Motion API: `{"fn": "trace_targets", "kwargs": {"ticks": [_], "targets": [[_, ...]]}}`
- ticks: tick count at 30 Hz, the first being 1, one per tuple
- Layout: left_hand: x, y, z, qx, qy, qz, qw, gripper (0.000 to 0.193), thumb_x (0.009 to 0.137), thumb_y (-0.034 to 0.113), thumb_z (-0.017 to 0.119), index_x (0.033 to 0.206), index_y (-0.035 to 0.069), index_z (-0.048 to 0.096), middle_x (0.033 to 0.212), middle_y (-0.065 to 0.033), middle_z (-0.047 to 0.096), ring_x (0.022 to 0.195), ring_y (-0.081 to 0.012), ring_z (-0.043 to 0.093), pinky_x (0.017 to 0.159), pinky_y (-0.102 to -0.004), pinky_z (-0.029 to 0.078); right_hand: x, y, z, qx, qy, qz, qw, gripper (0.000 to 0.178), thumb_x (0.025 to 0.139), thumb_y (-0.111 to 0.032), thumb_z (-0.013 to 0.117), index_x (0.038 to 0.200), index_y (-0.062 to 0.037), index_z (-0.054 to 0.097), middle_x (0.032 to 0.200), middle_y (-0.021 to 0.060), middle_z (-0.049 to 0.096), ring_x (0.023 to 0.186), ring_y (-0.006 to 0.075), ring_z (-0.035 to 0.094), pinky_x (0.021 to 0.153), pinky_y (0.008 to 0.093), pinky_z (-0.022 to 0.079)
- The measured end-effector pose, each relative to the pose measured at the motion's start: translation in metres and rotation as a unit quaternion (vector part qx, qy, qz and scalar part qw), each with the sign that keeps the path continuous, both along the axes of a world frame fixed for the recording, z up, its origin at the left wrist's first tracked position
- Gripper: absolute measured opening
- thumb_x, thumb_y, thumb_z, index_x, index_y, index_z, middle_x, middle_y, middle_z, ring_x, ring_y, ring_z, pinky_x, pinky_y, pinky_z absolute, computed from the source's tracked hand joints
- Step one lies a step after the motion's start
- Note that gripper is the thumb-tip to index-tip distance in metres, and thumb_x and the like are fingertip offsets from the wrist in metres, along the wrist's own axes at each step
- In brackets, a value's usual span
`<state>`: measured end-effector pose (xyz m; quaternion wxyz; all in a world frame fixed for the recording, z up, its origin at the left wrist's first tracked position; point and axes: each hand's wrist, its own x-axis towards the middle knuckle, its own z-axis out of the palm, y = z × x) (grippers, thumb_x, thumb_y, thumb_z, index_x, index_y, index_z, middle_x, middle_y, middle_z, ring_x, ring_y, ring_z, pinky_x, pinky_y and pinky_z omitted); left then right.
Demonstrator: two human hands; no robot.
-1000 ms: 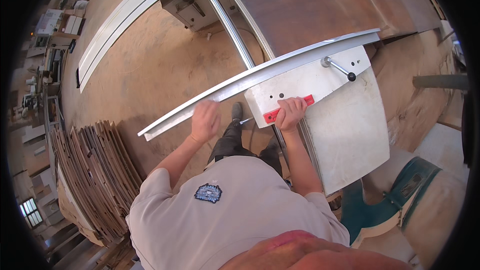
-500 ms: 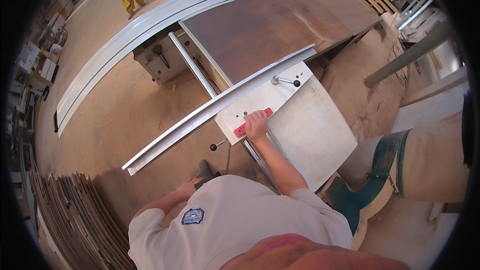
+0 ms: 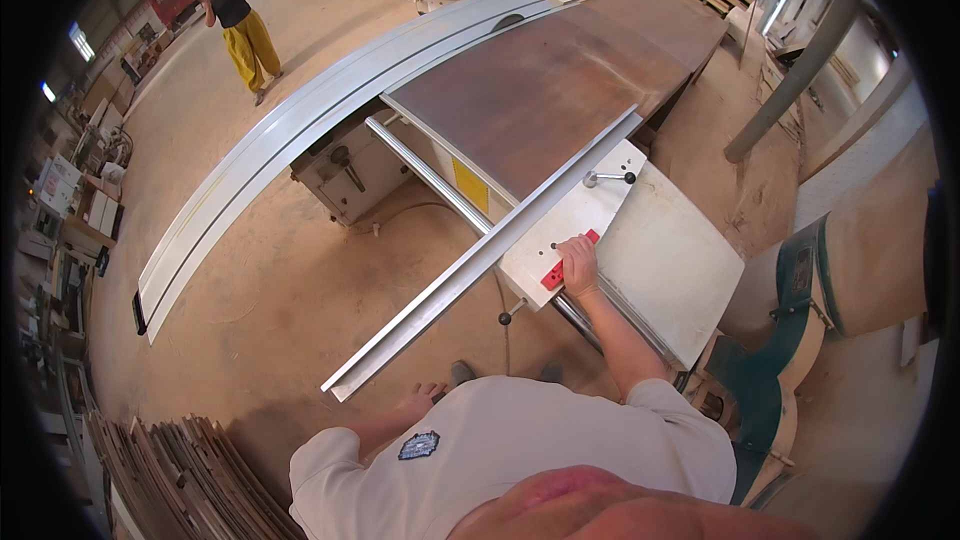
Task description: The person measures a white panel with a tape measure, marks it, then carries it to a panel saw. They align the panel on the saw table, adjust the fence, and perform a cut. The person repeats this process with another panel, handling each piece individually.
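My right hand [image 3: 579,264] is closed around a red handle [image 3: 553,277] on a white fence plate [image 3: 520,258]. Along the plate's far side runs a long aluminium fence [image 3: 480,258], lying diagonally beside the brown saw table [image 3: 530,90]. A round steel rail [image 3: 428,172] passes beneath the fence and plate. Two black-knobbed levers stick out from the plate, one lever [image 3: 612,178] at its far end, another lever [image 3: 508,315] at its near left. Low beside my body, my left hand [image 3: 418,402] has its fingers stretched out; something small and dark shows beside it, too small to name.
A long pale sliding table [image 3: 290,145] extends along the far left. Another person [image 3: 245,30] in yellow trousers stands beyond it. Stacked boards [image 3: 190,475] are at lower left. A green machine housing [image 3: 765,380] stands at my right, and a white panel [image 3: 670,250] adjoins the plate.
The view has shifted, so the saw and fence appear farther right and more of the standing person shows. My right hand keeps its hold on the red handle; my left hand's fingers show more clearly.
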<state>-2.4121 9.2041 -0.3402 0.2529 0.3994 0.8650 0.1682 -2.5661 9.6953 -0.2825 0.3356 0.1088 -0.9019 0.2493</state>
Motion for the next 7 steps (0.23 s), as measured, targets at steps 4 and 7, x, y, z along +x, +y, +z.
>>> {"fn": "trace_targets", "kwargs": {"ticks": [4, 7], "targets": [[0.000, 0.010, -0.052, -0.231, -0.007, -0.061, 0.971, 0.047, 0.093, 0.035, 0.050, 0.133, 0.010, 0.055, 0.135, -0.0193, 0.053, 0.127, -0.0346, 0.049, 0.105, -0.0637, 0.034, 0.004, -0.003, 0.001, -0.018, -0.013, -0.020, 1.000, 0.026, 0.094, -0.017, 0.044, 0.097, -0.0035, 0.065, 0.098, 0.0137, 0.065, 0.103, 0.0327, 0.059, 0.106, 0.0498, 0.037], [-0.003, 0.036, -0.119, -0.442, -0.062, -0.046, 0.894, 0.053, 0.092, 0.033, 0.052, 0.143, 0.019, 0.048, 0.146, -0.0158, 0.044, 0.132, -0.0315, 0.045, 0.100, -0.0678, 0.037, 0.005, -0.002, 0.002, -0.023, -0.034, -0.017, 0.999, 0.025, 0.095, -0.019, 0.045, 0.102, -0.0041, 0.065, 0.102, 0.0141, 0.065, 0.106, 0.0310, 0.058, 0.107, 0.0501, 0.036]]}}
